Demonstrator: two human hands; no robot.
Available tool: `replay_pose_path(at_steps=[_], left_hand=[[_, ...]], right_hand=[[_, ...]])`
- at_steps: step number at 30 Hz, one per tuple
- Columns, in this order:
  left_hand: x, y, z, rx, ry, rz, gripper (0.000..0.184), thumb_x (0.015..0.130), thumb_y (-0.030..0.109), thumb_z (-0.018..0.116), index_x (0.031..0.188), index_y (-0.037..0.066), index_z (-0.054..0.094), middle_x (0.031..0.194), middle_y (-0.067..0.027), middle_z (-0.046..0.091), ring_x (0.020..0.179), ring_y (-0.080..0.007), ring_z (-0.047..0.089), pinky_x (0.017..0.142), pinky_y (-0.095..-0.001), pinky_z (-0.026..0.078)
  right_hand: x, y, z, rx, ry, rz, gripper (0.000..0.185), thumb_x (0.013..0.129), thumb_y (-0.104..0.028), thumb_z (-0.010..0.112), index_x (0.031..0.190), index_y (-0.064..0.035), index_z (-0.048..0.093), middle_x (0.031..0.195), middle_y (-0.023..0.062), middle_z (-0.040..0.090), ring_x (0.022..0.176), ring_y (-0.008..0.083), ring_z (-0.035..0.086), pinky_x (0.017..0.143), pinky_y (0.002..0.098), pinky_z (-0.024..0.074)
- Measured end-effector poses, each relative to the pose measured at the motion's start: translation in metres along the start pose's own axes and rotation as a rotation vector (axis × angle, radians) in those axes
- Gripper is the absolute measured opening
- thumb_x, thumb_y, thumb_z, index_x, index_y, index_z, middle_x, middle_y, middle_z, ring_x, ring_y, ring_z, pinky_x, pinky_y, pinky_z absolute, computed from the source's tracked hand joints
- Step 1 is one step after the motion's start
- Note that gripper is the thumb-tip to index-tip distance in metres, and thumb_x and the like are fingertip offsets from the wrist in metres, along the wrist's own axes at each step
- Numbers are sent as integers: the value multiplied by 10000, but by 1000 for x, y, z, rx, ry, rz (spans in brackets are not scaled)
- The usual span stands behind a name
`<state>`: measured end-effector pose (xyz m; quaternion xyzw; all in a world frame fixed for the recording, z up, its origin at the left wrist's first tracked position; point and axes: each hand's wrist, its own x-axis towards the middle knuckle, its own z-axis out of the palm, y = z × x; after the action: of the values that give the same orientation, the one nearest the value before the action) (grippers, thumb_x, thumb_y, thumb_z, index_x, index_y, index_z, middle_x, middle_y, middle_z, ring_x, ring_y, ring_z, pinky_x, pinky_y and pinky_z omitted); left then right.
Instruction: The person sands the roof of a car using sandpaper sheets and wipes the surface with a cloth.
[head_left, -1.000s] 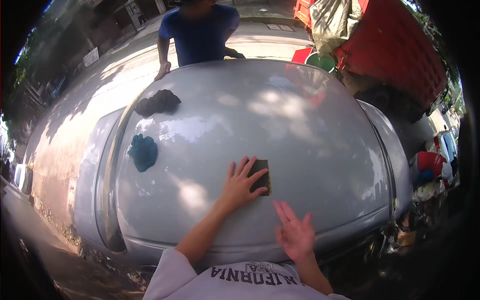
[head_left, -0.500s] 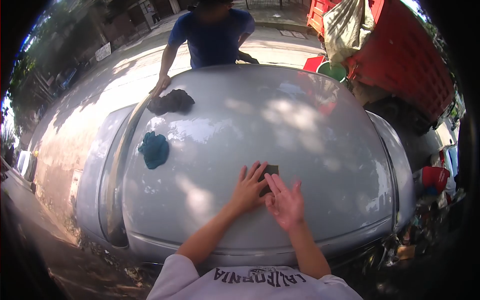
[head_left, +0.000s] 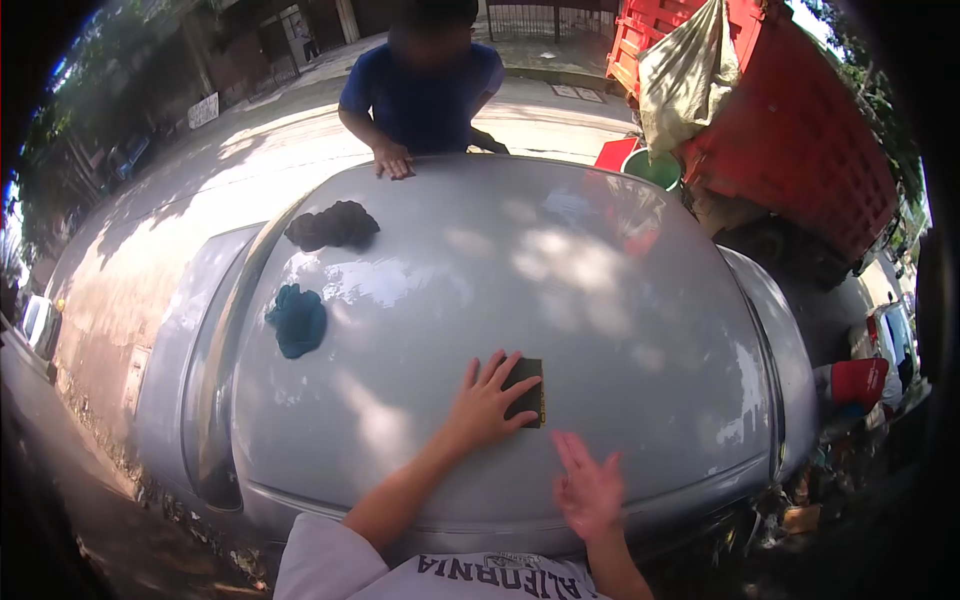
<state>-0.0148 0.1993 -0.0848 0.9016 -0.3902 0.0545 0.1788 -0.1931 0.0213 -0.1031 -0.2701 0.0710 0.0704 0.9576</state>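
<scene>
My left hand point(head_left: 487, 402) lies with its fingers spread, partly over a dark rectangular sheet point(head_left: 526, 391) that looks like sandpaper, with a yellowish printed edge. The sheet is on the grey car roof point(head_left: 420, 330). To the right and nearer my body is my right hand point(head_left: 590, 490), fingers stretched out and holding nothing; it is slightly blurred, and I cannot tell whether it touches the roof. Farther left on the roof are a crumpled teal cloth point(head_left: 297, 320) and a crumpled dark cloth point(head_left: 333, 226).
Across the roof stands a person in a blue shirt point(head_left: 420, 110), one hand point(head_left: 392, 160) on the far edge. A red truck point(head_left: 800, 150) with a pale sack point(head_left: 685, 80) and a green bucket point(head_left: 652, 168) is at the far right. A sunlit road runs behind.
My right hand has moved off the sheet, back toward my body, uncovering its printed edge. The other person's hand has shifted right along the far edge. The view has tilted slightly.
</scene>
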Motion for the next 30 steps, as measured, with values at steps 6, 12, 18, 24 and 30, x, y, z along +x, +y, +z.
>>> replay_pose_path(at_steps=[6,12,18,24,30], left_hand=[[-1,-1,-1,-9,21,6,563,855,486,676,1366,275,569,1567,-106,331,1456,-354,274,1150,-621,194],[1,-2,1,-15,27,10,561,856,469,678,1365,255,573,1557,-118,346,1453,-361,277,1157,-618,182],[0,0,1,-35,40,3,553,867,463,673,1366,248,571,1554,-122,348,1455,-363,271,1166,-608,175],[-4,0,-1,-30,47,8,551,870,462,672,1368,249,569,1549,-117,356,1454,-357,275,1168,-602,180],[-5,-1,-1,-19,48,18,546,879,469,659,1367,242,569,1548,-125,356,1454,-360,276,1166,-604,180]], right_hand=[[54,3,17,-132,-62,23,1008,920,-771,300,1579,-54,40,1660,28,112,825,192,546,593,261,382],[46,3,25,-91,-59,30,1022,913,-771,327,1577,-56,24,1652,67,138,798,208,568,547,263,393],[-5,15,12,-95,-28,60,1069,869,-817,336,1584,-96,0,1655,36,134,869,215,583,563,268,370],[-15,22,1,-103,-45,41,1029,889,-797,331,1587,-102,36,1649,39,165,873,222,589,578,269,385],[-7,20,11,-118,-96,-40,947,930,-750,316,1582,-92,114,1630,57,229,918,221,595,651,279,447]])
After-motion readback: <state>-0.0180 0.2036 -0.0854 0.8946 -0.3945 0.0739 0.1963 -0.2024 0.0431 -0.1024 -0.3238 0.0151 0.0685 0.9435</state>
